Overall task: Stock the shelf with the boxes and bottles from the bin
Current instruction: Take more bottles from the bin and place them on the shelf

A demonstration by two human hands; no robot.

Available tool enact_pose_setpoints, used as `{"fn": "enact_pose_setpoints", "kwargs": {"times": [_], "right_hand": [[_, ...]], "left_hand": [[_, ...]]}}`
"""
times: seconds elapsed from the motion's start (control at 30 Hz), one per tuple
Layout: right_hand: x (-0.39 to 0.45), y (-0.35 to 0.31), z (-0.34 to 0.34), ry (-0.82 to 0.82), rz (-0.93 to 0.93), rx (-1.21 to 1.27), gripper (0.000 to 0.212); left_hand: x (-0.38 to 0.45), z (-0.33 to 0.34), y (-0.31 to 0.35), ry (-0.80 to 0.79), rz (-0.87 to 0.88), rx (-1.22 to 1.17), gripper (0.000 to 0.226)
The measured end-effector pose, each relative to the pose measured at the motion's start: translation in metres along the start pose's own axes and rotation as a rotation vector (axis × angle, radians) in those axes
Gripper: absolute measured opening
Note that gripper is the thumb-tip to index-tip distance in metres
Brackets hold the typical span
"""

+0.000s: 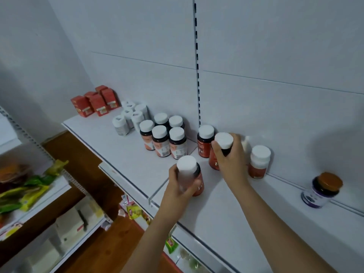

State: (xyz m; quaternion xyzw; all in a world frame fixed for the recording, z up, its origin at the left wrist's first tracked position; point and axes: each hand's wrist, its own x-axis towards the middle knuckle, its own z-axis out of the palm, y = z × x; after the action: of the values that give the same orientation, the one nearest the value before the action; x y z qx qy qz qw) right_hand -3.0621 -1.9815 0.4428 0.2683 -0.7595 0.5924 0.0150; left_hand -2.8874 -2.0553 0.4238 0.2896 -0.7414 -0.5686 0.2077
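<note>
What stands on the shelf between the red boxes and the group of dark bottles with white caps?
In the head view, a cluster of white bottles stands between the red boxes and the dark bottles.

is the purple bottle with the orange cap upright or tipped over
Upright. The purple bottle stands on its base on the shelf by the back panel, orange cap on top; its slight lean looks like wide-angle distortion.

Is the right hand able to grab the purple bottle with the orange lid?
Probably not right now: the right hand is gripping a red bottle. The purple bottle stands alone further right with bare shelf between, so the way is free once it lets go.
</note>
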Motion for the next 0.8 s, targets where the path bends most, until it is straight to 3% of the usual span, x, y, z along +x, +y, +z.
{"fn": "enact_pose_setpoints", "kwargs": {"times": [0.13, 0.3, 0.47, 0.67, 0.8], "right_hand": [[-0.008, 0.032, 0.014, -0.005, 0.034, -0.152, 0.059], [-0.047, 0.056, 0.020, -0.024, 0.117, -0.460, 0.055], [-0.074, 0.051, 0.023, 0.076, 0.216, -0.644, 0.049], [-0.130, 0.038, 0.022, 0.164, 0.241, -0.758, 0.044], [-0.163, 0.020, 0.019, 0.166, 0.284, -0.762, 0.047]], "left_hand": [[0.045, -0.005, -0.021, -0.073, 0.123, 0.367, 0.058], [0.084, -0.004, -0.048, -0.173, 0.361, 0.645, 0.086], [0.089, 0.000, -0.061, -0.150, 0.449, 0.708, 0.086], [0.079, -0.018, -0.061, -0.224, 0.469, 0.565, 0.061], [0.060, -0.035, -0.064, -0.223, 0.521, 0.661, 0.039]]}}
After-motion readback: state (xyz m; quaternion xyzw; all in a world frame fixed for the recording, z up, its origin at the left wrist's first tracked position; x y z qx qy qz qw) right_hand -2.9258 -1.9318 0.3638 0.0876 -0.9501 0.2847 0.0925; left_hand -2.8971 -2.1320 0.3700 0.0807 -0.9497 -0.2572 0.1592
